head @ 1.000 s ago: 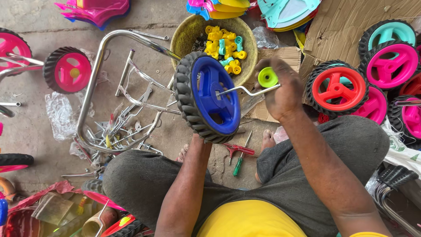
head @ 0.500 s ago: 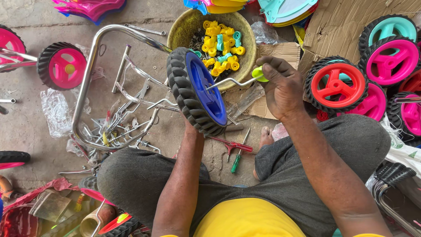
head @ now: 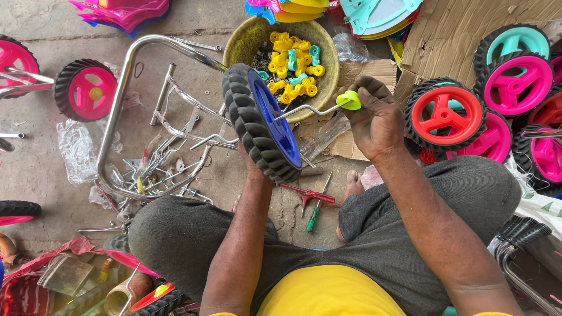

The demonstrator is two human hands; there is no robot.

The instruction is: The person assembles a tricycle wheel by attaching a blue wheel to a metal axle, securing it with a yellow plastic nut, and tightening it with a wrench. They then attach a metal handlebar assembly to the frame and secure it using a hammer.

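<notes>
A small wheel (head: 263,120) with a black treaded tyre and a blue hub stands on edge in front of me. My left hand (head: 249,161) supports it from behind and is mostly hidden by the tyre. A thin metal axle rod (head: 307,110) sticks out of the hub toward the right. My right hand (head: 374,120) is closed on the rod's end, where a lime green plastic cap (head: 351,99) sits between my fingers.
A round bowl (head: 246,38) of yellow and teal plastic caps sits just behind the wheel. Bent chrome frames and rods (head: 158,134) lie at left. Red, pink and teal wheels (head: 468,117) are stacked at right. Pliers and a green screwdriver (head: 313,205) lie between my knees.
The blue wheel has turned from nearly face-on to edge-on. My right hand has shifted slightly, keeping the green cap at the rod's end.
</notes>
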